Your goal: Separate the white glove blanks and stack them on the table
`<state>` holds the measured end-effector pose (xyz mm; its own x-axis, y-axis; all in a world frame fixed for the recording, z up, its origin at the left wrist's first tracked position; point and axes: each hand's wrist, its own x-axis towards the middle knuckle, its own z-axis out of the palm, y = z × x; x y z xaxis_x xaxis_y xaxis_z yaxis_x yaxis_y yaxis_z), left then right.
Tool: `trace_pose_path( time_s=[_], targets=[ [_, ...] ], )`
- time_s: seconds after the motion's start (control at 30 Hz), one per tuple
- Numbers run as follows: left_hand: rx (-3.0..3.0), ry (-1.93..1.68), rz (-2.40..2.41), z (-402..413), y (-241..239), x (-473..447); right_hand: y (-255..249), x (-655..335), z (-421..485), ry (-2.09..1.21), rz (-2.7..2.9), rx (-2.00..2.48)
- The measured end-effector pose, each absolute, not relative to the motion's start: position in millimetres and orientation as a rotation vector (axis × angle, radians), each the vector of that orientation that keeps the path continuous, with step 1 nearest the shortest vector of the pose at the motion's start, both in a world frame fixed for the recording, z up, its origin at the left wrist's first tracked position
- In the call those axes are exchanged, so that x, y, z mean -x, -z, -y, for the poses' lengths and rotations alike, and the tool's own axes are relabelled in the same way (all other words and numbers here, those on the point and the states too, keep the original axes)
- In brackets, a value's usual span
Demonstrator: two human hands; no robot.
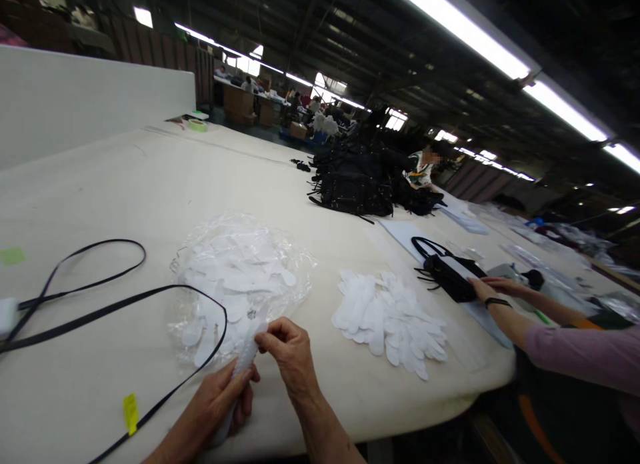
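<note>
One white fabric piece [249,352] is pinched at its top by the right hand [293,357] and clasped lower by the left hand [220,401], just before the clear bag [300,264] of such pieces, seemingly so it is held taut.

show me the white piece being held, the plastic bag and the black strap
white piece [249,349], head view, exposed upper part
plastic bag [300,267], head view, clear right edge
black strap [150,291], head view, top of near loop

A factory workroom. Beyond the grip on the white piece [245,361], a long worktable [125,177] bears heaped black bags [357,181] under strip lights [465,31].
</note>
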<state>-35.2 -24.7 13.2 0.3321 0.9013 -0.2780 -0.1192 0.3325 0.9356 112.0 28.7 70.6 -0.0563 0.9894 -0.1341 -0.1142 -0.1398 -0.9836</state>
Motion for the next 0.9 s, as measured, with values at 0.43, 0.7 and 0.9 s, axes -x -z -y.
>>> trace_pose_path(
  time_s=[0.43,0.7,0.9],
  targets=[
    [-0.884,-0.871,-0.995,23,-6,40,-63,-110,-24,-1.367,0.991,1.135],
    [-0.698,-0.893,-1.106,22,-17,41,-68,-129,-22,-1.486,0.712,1.003],
    [-0.834,-0.943,-1.067,21,-10,38,-73,-133,-22,-1.676,0.834,1.017]
  ],
)
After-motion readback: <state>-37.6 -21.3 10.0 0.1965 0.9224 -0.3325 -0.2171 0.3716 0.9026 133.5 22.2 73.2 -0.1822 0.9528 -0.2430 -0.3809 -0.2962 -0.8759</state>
